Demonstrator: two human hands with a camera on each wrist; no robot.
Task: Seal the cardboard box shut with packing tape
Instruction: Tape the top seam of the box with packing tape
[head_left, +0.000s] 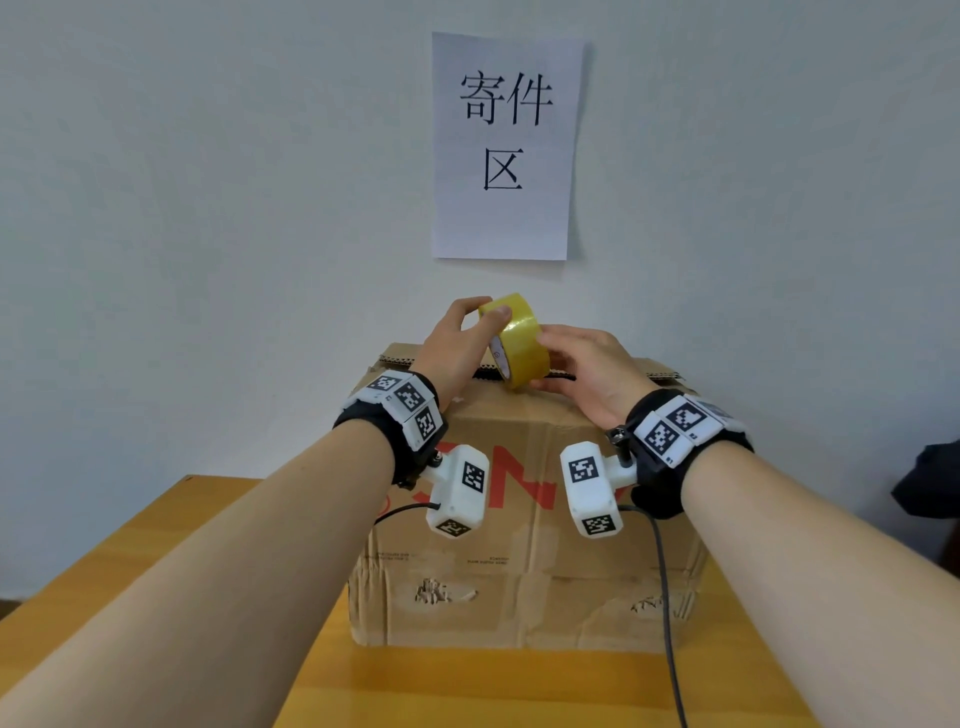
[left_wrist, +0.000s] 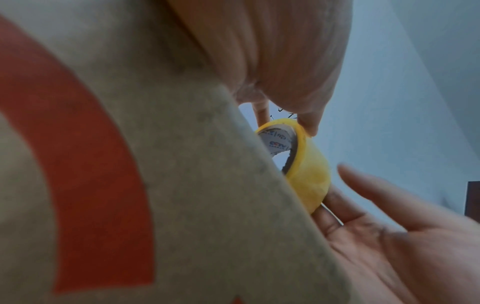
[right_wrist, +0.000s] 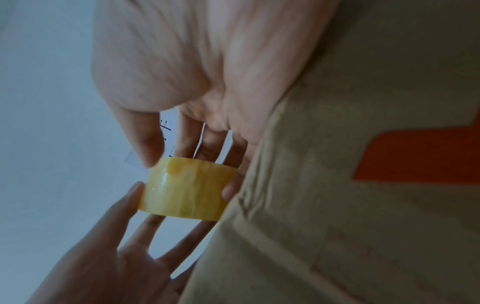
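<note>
Left hand (head_left: 457, 345) pinches the yellow packing tape roll (head_left: 519, 340) upright above the cardboard box (head_left: 524, 519) seam; right hand (head_left: 587, 371) fingers cradle its side, probably hunting the free end.

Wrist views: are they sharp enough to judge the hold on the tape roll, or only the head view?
Head view: sharp, evenly lit; left hand and right hand hold the tape roll. Left wrist view: dim, the cardboard box blurred. Right wrist view: soft, motion-smeared, the hold still readable.

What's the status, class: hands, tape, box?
Left hand and right hand both grip yellow tape roll above cardboard box. Flaps untaped. Nothing blocking.
</note>
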